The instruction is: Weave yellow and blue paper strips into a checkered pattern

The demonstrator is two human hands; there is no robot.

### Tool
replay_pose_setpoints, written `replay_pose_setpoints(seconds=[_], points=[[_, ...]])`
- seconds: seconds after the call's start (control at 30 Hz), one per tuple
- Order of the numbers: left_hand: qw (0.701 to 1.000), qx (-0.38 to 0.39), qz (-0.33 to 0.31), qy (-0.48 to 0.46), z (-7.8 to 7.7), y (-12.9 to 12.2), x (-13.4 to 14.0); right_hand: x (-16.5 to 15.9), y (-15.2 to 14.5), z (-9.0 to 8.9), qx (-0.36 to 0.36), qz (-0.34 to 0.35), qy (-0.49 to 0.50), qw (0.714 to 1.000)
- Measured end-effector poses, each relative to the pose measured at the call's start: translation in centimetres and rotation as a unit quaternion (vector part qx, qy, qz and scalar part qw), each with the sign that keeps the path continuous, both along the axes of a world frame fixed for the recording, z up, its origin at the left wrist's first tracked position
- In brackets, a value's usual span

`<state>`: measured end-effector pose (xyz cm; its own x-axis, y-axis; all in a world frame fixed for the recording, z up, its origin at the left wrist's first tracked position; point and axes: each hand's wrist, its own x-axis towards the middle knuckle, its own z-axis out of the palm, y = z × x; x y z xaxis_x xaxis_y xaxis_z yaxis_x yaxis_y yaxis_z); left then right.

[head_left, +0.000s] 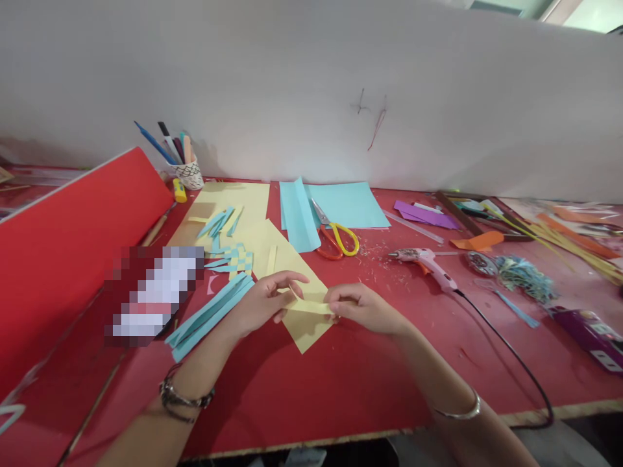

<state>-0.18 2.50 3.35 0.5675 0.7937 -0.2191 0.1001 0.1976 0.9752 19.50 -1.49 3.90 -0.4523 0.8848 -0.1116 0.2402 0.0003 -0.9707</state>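
Observation:
Between my two hands a short pale yellow paper strip is stretched sideways. My left hand pinches its left end, where the strip bends upward; my right hand pinches the right end between thumb and fingers. Below them lies a larger yellow paper sheet with its corner toward me. Left of my left hand are folded blue paper strips and a woven blue and yellow checkered piece. Beyond my hands, scissors with red and yellow handles rest partly on blue paper.
A pink glue gun lies at right, its black cord running to the front table edge. Farther right are shredded paper and a purple device. A pen cup stands at back left near a red board. A white wall closes the back.

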Motion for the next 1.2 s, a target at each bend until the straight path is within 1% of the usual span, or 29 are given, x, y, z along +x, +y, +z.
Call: replay_pose_setpoints(seconds=[0.1,0.23,0.3,0.4,0.5,0.63,0.83,1.0,1.13,1.2], points=[[0.999,-0.020,0.023,-0.022,0.08,-0.10,0.10,0.04,0.04,0.01,-0.016,-0.032,-0.013,0.999],[0.992,-0.039,0.094,-0.068,-0.34,0.04,0.28,-0.05,0.05,-0.08,-0.012,-0.097,-0.050,0.994],[0.989,-0.044,0.111,-0.085,-0.55,0.15,0.30,-0.10,0.04,-0.12,-0.018,-0.117,-0.055,0.991],[0.993,-0.033,0.101,-0.051,-0.62,0.24,0.27,-0.15,0.00,-0.11,-0.031,-0.130,-0.050,0.990],[0.996,0.013,0.085,-0.011,-0.54,0.25,0.24,-0.16,-0.02,-0.11,-0.029,-0.135,-0.050,0.989],[0.994,0.060,0.091,-0.005,-0.46,0.18,0.26,-0.22,0.01,-0.18,-0.013,-0.139,-0.062,0.988],[0.991,0.083,0.103,0.024,-0.27,0.06,0.21,-0.29,0.11,-0.34,0.021,-0.175,-0.095,0.980],[0.990,0.100,0.100,0.015,-0.67,0.28,0.14,-0.34,0.13,-0.66,0.031,-0.197,-0.105,0.974],[0.988,0.116,0.106,0.012,-0.82,0.22,0.24,-0.45,0.05,-0.48,0.041,-0.183,-0.120,0.975],[0.986,0.123,0.111,0.013,-0.77,0.09,0.31,-0.53,0.00,-0.29,0.039,-0.160,-0.139,0.977]])
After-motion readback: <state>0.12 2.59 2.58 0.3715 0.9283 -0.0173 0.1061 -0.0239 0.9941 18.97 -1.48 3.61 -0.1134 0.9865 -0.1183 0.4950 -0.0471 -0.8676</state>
